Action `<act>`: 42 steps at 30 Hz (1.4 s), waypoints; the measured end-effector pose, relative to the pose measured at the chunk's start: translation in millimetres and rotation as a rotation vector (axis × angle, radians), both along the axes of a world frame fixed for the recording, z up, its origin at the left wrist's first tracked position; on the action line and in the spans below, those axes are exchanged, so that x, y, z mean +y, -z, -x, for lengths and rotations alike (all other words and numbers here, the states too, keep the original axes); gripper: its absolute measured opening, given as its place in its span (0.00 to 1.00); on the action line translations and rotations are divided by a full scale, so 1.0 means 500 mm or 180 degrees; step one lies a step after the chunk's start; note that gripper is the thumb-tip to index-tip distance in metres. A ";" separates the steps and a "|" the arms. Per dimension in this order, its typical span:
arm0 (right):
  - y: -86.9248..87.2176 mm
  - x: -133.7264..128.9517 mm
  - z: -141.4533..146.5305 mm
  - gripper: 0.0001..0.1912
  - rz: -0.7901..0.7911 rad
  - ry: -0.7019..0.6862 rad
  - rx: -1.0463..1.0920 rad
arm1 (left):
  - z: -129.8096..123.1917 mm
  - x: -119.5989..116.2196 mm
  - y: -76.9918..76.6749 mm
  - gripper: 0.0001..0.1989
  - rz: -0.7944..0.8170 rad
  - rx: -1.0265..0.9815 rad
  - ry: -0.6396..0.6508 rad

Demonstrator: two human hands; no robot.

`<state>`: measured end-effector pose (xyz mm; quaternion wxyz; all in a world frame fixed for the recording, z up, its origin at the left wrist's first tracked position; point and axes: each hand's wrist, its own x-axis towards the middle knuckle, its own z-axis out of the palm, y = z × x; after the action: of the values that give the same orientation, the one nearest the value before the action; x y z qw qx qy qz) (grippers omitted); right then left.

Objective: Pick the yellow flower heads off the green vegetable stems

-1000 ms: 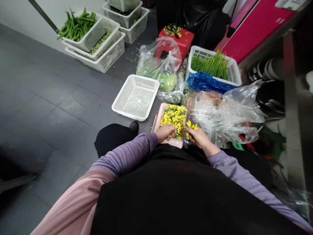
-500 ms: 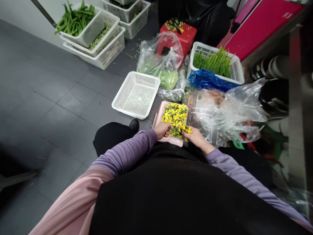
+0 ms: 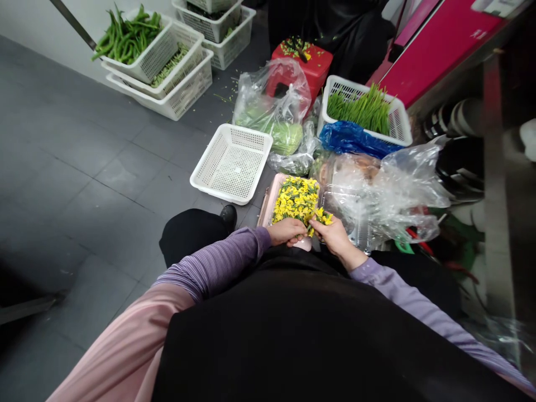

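A pink tray (image 3: 274,192) filled with yellow flowers (image 3: 295,198) on green stems lies in front of my lap. My right hand (image 3: 335,237) is closed around a small bunch of these yellow flowers (image 3: 323,216) at the tray's right edge. Over the tray's near part, my left hand (image 3: 288,230) has its fingers pinched together close to the right hand's fingers. What is between the left fingertips, if anything, is too small to make out. To the right lies a clear plastic lid (image 3: 341,195), partly covered by plastic bags.
A white perforated basket (image 3: 230,195) stands on the floor ahead. Beyond it are bagged green vegetables (image 3: 287,137), a red stool (image 3: 320,61) with scraps, and a basket of green stalks (image 3: 402,120). Stacked baskets (image 3: 184,100) with green peppers stand far left; clear bags (image 3: 389,195) lie right.
My left hand has moved right across the tray's near edge, closer to my right hand. The bunch in my right hand has risen slightly. The view has shifted a little.
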<state>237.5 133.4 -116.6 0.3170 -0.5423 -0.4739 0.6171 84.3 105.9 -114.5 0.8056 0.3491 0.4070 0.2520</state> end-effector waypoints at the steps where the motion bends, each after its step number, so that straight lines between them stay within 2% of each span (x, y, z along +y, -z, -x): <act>1: -0.003 -0.002 0.003 0.16 0.0004 0.0072 -0.0003 | 0.000 0.000 -0.001 0.05 -0.0040 0.0028 -0.0035; 5: -0.012 -0.015 0.013 0.15 0.0240 0.0208 0.0226 | 0.000 -0.004 -0.005 0.04 -0.0149 0.0197 -0.0135; 7: -0.011 -0.020 0.014 0.14 0.0561 0.0201 0.0446 | 0.000 -0.007 -0.007 0.04 -0.0193 0.0215 -0.0168; 10: 0.001 -0.020 0.004 0.13 0.1257 0.0104 0.0591 | 0.003 -0.006 -0.005 0.02 -0.0130 0.0016 -0.0245; 12: 0.014 -0.011 -0.014 0.11 0.1276 0.0059 0.0383 | 0.009 0.002 -0.002 0.01 0.0003 -0.0162 -0.0431; 13: 0.020 -0.005 -0.024 0.11 0.1031 0.0008 0.0136 | 0.012 0.007 0.000 0.01 0.0084 -0.0220 -0.0569; 15: 0.029 0.010 -0.046 0.12 0.0163 -0.0362 -0.0636 | 0.019 0.018 0.003 0.02 0.0247 -0.0261 -0.0848; 18: 0.037 0.025 -0.067 0.12 -0.1237 -0.1712 -0.1945 | 0.023 0.028 0.004 0.03 0.0513 -0.0135 -0.1034; 20: 0.042 0.028 -0.066 0.12 -0.1724 -0.2580 -0.2641 | 0.022 0.028 0.004 0.02 0.0663 -0.0015 -0.0977; 21: 0.045 0.028 -0.063 0.12 -0.1840 -0.2870 -0.2932 | 0.021 0.027 0.005 0.02 0.0717 0.0022 -0.0922; 23: 0.052 0.027 -0.055 0.13 -0.1990 -0.3145 -0.3349 | 0.019 0.023 0.007 0.02 0.0788 0.0014 -0.0793; 26: 0.060 0.029 -0.049 0.12 -0.2171 -0.3128 -0.3336 | 0.019 0.019 0.012 0.03 0.0831 0.0007 -0.0663; 33: 0.038 0.049 -0.067 0.13 -0.2163 -0.2375 -0.2164 | 0.016 0.020 0.017 0.02 0.0894 0.0153 -0.0401; 42: -0.005 0.052 -0.046 0.13 -0.2271 -0.2565 -0.1891 | 0.020 0.020 0.001 0.06 0.1148 -0.0125 0.0068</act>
<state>260.5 159.4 -114.3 0.0751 -0.3298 -0.8871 0.3142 74.1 115.7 -115.1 0.8656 0.1983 0.4260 0.1733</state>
